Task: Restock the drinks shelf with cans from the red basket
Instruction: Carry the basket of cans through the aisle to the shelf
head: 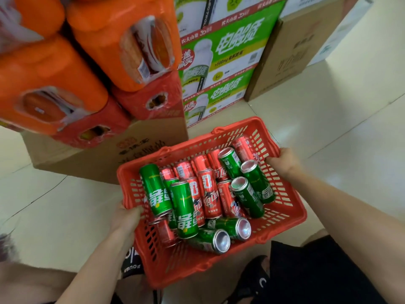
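A red plastic basket [291, 212] hangs over the pale floor, tilted, with both my hands gripping its rim. My left hand [127, 218] clasps the left edge, thumb inside. My right hand [285, 161] holds the far right edge. Inside lie several slim green cans [183, 207] and several red cans [208, 194], jumbled on their sides, some with silver ends showing. No drinks shelf is in view.
Orange shrink-wrapped bottle packs [54, 84] stack on a brown carton [105, 156] at the left. Green and white drink cartons [228, 62] and a plain brown box [285, 53] stand behind the basket. My black shoes [254, 281] and black shorts show below.
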A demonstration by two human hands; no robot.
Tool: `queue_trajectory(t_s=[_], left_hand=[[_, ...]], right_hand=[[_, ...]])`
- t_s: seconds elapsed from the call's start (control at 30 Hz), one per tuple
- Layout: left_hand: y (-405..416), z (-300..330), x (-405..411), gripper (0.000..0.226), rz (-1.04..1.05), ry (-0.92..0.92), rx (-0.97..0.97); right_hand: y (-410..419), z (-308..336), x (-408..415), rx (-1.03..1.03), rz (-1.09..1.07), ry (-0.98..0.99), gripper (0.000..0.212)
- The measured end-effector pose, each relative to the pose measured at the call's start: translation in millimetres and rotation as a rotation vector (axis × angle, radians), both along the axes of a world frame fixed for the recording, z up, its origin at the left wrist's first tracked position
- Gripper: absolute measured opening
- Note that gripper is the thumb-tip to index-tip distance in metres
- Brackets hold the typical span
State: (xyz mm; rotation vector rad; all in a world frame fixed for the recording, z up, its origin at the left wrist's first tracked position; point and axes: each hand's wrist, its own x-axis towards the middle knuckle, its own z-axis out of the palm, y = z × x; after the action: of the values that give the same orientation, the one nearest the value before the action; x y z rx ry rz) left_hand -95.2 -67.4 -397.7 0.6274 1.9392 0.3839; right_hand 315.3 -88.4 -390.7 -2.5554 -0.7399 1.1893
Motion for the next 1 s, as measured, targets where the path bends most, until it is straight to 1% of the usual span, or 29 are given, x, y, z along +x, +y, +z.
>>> queue_trajectory(t_s=[0.1, 0.17, 0.27, 0.37, 0.43, 0.53, 0.57, 0.7, 0.8, 0.9, 0.97, 1.0], left_hand=[[3, 19, 4, 0.027, -0.081, -0.024, 0.039], [7, 32, 4, 0.032, -0.127, -0.013, 0.061], [11, 63, 9, 0.033, -0.185, -0.018, 0.056], [12, 111, 12, 0.032, -0.246, -0.025, 0.046], [15, 153, 13, 0.028, -0.275, -0.008, 0.043], [18, 227, 17, 0.027, -0.291, -0.006, 0.071], [18, 255, 20, 0.029, -0.312, 0.006, 0.073], [24, 376, 24, 0.022, -0.339, 0.026, 0.096], [35, 454, 25, 0.034, -0.42, 0.061, 0.115], [45, 531, 31, 0.032, -0.513, 0.11, 0.137], [54, 567, 33, 0.036, -0.578, 0.119, 0.138], [62, 577, 32, 0.038, -0.603, 0.114, 0.142]], right_hand=[[-20, 14, 2, 0.032, -0.064, -0.001, 0.011], [-29, 31, 2, 0.052, -0.099, -0.017, 0.01], [-44, 70, 2, 0.067, -0.137, -0.031, 0.009], [-59, 122, 0, 0.081, -0.164, -0.064, 0.008], [-72, 163, -3, 0.061, -0.195, -0.091, 0.009], [-95, 229, -2, 0.034, -0.252, -0.144, 0.027], [-102, 254, -3, 0.032, -0.272, -0.147, 0.029], [-127, 367, -13, 0.05, -0.35, -0.137, 0.025], [-151, 451, -20, 0.053, -0.441, -0.122, 0.019], [-172, 530, -27, 0.044, -0.508, -0.127, 0.019], [-187, 577, -32, 0.03, -0.546, -0.117, 0.013], [-195, 597, -35, 0.022, -0.566, -0.119, 0.013]])
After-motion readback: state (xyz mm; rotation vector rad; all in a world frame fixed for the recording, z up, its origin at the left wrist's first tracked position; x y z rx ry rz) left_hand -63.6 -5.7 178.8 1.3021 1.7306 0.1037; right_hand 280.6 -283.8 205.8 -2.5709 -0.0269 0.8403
